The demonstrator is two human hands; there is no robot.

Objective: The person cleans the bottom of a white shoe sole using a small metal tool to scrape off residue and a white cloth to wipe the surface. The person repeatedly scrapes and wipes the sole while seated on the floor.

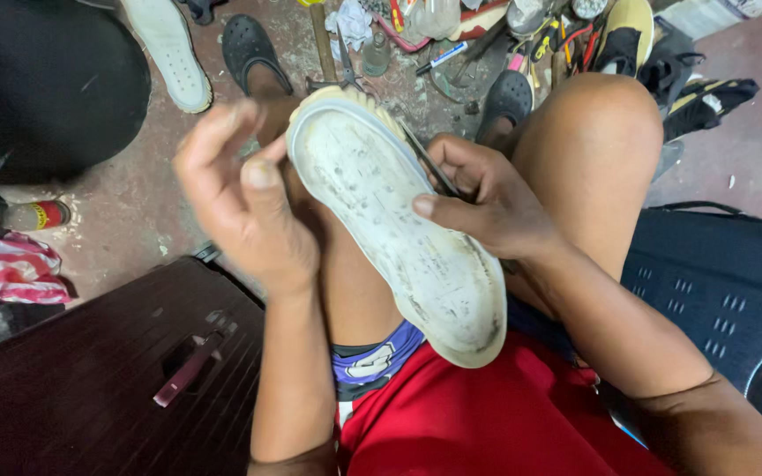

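- Your right hand (487,198) is pinching a thin dark tool (429,163) between its fingers (434,207), the thumb pressing on the worn white sole (399,220) of the shoe, the tool's tip lying along the sole's far edge.
- Your left hand (244,198) is hovering just beside the toe end, its fingers loosely spread and blurred; whether it is touching the shoe cannot be told.
- The shoe is resting sole-up across your bare thigh, between your knees (593,132).
- Risk: with the left hand not clamping, the shoe is likely to rock, and the tool may be slipping toward your thigh or left thumb.
- Beyond, clutter of tools, a marker (441,57) and sandals (253,48) is crowding the floor (125,220); a dropped tool could be getting lost there.
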